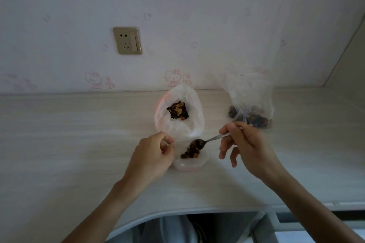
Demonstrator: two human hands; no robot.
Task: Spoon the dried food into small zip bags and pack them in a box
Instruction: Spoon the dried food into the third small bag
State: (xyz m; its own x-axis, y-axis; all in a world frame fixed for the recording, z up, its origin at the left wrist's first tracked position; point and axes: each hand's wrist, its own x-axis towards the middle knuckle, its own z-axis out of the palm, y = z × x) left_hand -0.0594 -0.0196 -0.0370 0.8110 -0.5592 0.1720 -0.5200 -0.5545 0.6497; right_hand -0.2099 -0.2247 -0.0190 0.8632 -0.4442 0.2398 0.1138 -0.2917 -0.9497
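Observation:
A large white plastic bag (178,118) stands open at the desk's middle, with dark dried food (177,111) inside. In front of it a small clear zip bag (190,162) is held open, dried food at its mouth. My left hand (152,156) pinches the small bag's left edge. My right hand (246,144) grips a metal spoon (209,140). The spoon's bowl, loaded with dried food, is tipped over the small bag's opening. No box is in view.
A second clear plastic bag (250,100) with dark dried pieces stands at the right, near the wall. A wall socket (127,40) is above the pale wooden desk (69,134). The desk's curved front edge runs below my arms.

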